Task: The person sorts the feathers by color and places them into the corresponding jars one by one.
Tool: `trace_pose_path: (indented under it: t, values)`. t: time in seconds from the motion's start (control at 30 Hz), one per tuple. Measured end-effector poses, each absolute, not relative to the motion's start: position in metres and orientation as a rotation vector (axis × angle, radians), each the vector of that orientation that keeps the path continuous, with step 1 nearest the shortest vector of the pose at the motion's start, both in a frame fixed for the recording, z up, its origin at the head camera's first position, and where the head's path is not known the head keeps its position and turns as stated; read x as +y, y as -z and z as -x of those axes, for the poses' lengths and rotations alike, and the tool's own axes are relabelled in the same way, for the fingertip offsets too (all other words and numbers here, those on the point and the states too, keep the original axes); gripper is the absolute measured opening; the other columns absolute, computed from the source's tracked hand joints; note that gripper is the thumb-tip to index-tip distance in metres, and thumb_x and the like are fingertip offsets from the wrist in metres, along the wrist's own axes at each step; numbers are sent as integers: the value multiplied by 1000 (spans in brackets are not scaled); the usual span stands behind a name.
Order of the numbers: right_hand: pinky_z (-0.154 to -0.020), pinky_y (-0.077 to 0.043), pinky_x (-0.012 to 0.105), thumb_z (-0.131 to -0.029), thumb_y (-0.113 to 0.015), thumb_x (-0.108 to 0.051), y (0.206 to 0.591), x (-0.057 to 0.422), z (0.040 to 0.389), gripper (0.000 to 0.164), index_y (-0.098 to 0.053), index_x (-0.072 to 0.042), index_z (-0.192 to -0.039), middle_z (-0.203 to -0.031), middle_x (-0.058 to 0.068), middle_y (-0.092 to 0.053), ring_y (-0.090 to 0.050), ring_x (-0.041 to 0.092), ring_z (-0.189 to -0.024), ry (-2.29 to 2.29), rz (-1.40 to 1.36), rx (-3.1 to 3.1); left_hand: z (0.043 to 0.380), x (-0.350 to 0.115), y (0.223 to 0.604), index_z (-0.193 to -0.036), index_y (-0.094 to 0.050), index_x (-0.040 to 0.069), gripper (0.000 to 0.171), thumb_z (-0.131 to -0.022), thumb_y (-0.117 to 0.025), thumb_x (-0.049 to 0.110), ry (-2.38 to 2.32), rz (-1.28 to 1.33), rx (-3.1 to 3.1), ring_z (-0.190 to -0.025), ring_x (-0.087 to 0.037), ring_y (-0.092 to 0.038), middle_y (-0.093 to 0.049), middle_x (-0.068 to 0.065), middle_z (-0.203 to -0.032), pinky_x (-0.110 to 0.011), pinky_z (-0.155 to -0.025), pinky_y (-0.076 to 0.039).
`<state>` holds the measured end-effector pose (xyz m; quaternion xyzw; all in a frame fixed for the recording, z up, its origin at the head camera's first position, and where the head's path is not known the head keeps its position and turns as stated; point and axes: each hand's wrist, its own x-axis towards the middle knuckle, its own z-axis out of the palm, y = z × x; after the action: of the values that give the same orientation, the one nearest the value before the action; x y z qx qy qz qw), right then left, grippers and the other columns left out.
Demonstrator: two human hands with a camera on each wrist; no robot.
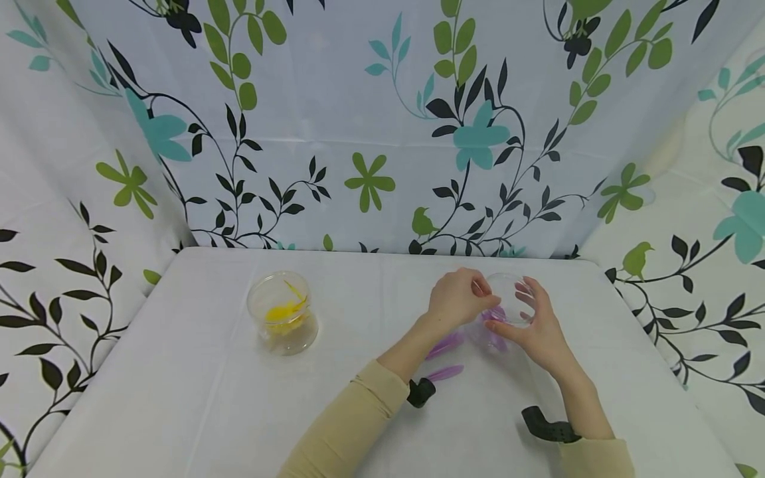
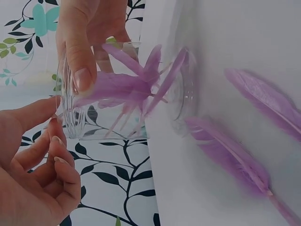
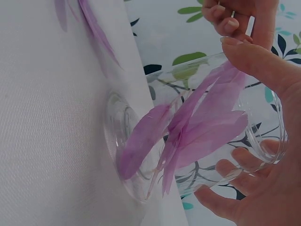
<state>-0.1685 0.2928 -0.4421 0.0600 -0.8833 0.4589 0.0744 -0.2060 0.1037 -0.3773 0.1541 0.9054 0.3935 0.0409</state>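
My right hand [image 1: 540,332] grips a clear jar [image 1: 509,287] near its rim, thumb on the near side and fingers spread around the far side. Inside it lean several purple feathers [image 3: 211,110], their tips reaching toward the rim. At the rim's left side, my left hand [image 1: 459,299] pinches the edge between thumb and index finger, the other fingers curled. The jar's base is at the white tabletop. Two loose purple feathers, one [image 2: 235,155] nearer the jar and another [image 2: 268,101] beside it, lie on the table below my left wrist.
A second clear jar [image 1: 300,340] with yellow feathers [image 1: 285,312] stands to the left. The white table [image 1: 179,372] ends at a patterned curtain [image 1: 323,133] behind and at both sides. A black band [image 1: 546,426] shows at my right wrist.
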Motion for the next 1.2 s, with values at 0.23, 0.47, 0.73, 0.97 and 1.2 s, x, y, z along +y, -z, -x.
trace_pose_path:
  t: [0.23,0.47,0.73,0.97,1.2]
  values:
    - [-108,-33,70,-82,-84,-28,439,291,168,108,-9,-9,-158,-157,24,-28,-31,46,-143,-1364,-173,-2663,207,94,381,-100,-70,20,26,-83,-81,36,-1340,-439,2695,-73,-7,-58,-67,9,-82,-23,-65,-46]
    - [-108,-32,69,-82,-84,-30,438,289,167,109,-8,-10,-158,-157,24,-28,-30,46,-143,-1373,-161,-2670,206,69,392,-108,-68,18,34,-84,-81,37,-1374,-448,2655,-78,-9,-62,-70,8,-88,-23,-68,-49]
    - [-108,-33,68,-81,-84,-28,438,290,166,109,-9,-12,-159,-157,23,-29,-31,45,-143,-1371,-169,-2666,198,26,415,-109,-68,14,35,-84,-80,35,-1456,-358,2591,-78,-11,-64,-73,4,-93,-25,-64,-51]
    - [-108,-34,68,-80,-85,-27,439,291,166,111,-9,-13,-159,-157,23,-29,-31,45,-143,-1373,-170,-2663,188,1,436,-111,-69,9,38,-86,-78,37,-1489,-295,2547,-81,-15,-65,-74,0,-94,-30,-66,-51]
    - [-107,-34,68,-80,-85,-26,439,291,167,111,-8,-13,-159,-157,23,-29,-31,45,-143,-1376,-172,-2665,179,-10,451,-105,-70,10,35,-86,-77,38,-1424,-298,2554,-87,-17,-66,-73,1,-93,-34,-74,-52]
